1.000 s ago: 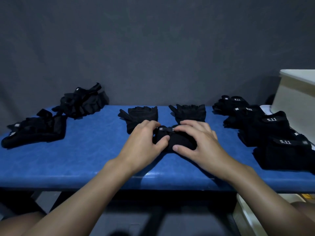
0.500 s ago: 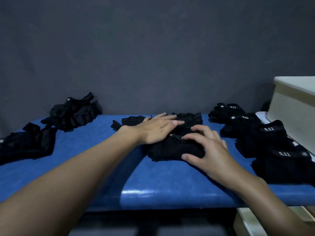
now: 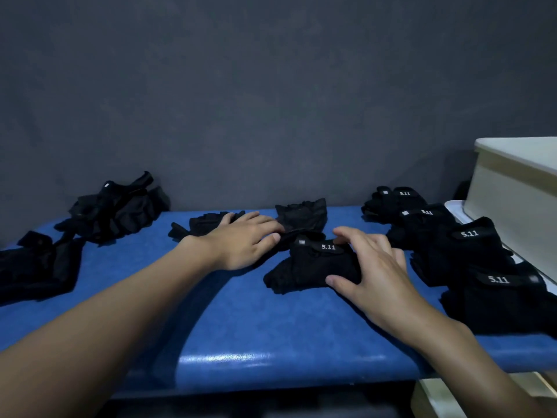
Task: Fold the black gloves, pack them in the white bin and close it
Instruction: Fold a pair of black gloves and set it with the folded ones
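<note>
Reaching forward, the left hand (image 3: 244, 239) lies flat with fingers extended, its fingertips touching an unfolded glove (image 3: 301, 217) at the far centre of the blue surface (image 3: 241, 327). The right hand (image 3: 373, 267) arches over the folded glove (image 3: 313, 267) just nearer, thumb and curled fingers gripping its right end. The white bin (image 3: 512, 188) stands far right.

On the table (image 3: 241, 312) the folded glove (image 3: 307, 267) lies in the middle, my right grip (image 3: 373, 273) clasping its right end. Just behind it lie the left flat glove (image 3: 202, 226), partly under my left grip (image 3: 244, 242), and the right flat glove (image 3: 301, 215). Two heaps (image 3: 114, 206) sit far left, a row of folded gloves (image 3: 464, 248) along the right, with the bin (image 3: 512, 206) beyond them.
</note>
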The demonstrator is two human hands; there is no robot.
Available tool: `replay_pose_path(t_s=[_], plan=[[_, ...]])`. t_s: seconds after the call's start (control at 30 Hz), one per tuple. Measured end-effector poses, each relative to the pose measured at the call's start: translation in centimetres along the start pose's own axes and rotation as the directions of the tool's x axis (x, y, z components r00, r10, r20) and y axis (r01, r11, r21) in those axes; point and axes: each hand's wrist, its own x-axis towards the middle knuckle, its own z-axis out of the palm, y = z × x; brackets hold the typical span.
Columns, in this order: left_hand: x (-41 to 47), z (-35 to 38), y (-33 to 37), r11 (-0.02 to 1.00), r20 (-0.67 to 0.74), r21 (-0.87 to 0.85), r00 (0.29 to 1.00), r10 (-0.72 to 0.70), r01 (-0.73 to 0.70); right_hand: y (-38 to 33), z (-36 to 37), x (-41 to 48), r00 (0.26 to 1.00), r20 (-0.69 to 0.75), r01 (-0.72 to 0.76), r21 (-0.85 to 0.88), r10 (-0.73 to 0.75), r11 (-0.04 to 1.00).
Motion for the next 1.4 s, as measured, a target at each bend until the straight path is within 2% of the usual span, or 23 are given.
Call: replay_pose_path(t_s=[0.23,0.37,0.73,0.8,0.93,1.03,1.4], plan=[[-2.6,-0.6,-1.7,0.996,-0.034,0.052,0.997,-0.069,0.071,0.3,0.3,0.6,1.000,-0.027,0.013,-0.029,-0.014,0.999],[-3.8,0.0,-2.4,0.996,-0.056,0.003,0.994,-0.092,0.092,0.6,0.6,1.3,1.000,-0.028,-0.004,-0.029,0.003,1.000],[-6.0,0.1,-2.9,0.993,-0.126,-0.033,0.985,-0.121,0.118,1.8,1.3,5.7,0.986,-0.021,-0.164,-0.084,0.163,0.983],[-6.1,0.1,-2.9,0.992,-0.130,-0.040,0.984,-0.121,0.117,1.7,1.6,6.1,0.989,-0.030,-0.147,-0.137,0.144,0.980],[-6.2,0.0,-2.7,0.991,-0.132,-0.047,0.983,-0.127,0.122,0.8,2.2,5.5,0.992,-0.126,-0.051,-0.348,0.007,0.936],[-6.2,-0.1,-2.5,0.990,-0.124,-0.052,0.983,-0.133,0.128,0.2,3.0,4.8,0.987,-0.162,-0.040,-0.362,-0.021,0.931],[-6.3,-0.4,-2.2,0.989,-0.110,-0.042,0.983,-0.146,0.143,0.8,3.3,6.9,0.994,-0.015,-0.111,-0.313,0.112,0.943]])
